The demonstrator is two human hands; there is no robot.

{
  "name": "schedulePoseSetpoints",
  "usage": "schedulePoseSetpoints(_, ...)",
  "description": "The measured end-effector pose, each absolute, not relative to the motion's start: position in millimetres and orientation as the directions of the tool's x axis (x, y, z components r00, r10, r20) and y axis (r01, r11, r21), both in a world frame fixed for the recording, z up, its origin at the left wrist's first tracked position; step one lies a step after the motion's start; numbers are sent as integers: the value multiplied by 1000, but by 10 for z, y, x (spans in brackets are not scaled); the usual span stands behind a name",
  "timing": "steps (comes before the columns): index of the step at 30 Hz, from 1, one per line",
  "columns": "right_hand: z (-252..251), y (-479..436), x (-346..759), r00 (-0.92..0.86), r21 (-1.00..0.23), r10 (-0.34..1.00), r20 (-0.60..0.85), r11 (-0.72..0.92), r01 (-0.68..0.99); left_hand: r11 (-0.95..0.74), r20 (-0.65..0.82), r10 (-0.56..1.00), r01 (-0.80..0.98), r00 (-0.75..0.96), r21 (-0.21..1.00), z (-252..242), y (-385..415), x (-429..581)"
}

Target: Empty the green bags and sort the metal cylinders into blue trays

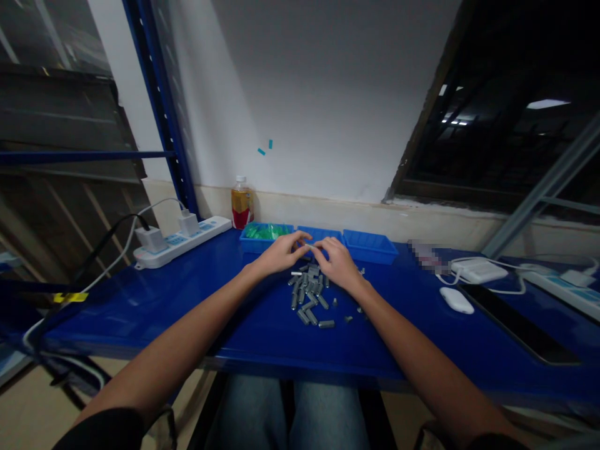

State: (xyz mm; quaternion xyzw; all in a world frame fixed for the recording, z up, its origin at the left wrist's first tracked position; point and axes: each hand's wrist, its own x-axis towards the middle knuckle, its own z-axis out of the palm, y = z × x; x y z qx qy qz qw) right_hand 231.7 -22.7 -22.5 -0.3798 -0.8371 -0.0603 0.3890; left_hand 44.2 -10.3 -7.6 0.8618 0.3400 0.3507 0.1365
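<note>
Over the blue table, my left hand (pixel 285 252) and my right hand (pixel 336 259) meet, fingertips close together. Thumb and fingers are pinched on both sides around a small pale piece; it is too small and too covered by the fingers to name. Just below them lies a loose pile of short grey metal cylinders (pixel 307 290), some lying apart toward the table's front. A few small screw-like metal parts (pixel 348 319) are scattered right of the pile, near my right forearm.
Behind my hands stand a blue tray (pixel 248 245) of green plastic, a middle blue tray (pixel 323 232) and a right blue tray (pixel 375 247). A drink bottle (pixel 241 206) and power strip (pixel 173 247) are left; a white case (pixel 456 300) and phone (pixel 520 325) right.
</note>
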Motion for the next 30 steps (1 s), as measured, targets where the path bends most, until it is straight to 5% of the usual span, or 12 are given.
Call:
schedulePoseSetpoints(13,-222,-212,2348,-327,-235,576,749,692,682,-695,497,711,602,497,393,-138,-115,533)
schedulePoseSetpoints(21,-376,93,2705,-24,-348,718,696,366,863,-693,298,710,709,638,131,-394,48,474)
schedulePoseSetpoints(30,-455,113,2690,-75,-279,750,657,334,901,-582,277,804,792,525,188,-366,33,458)
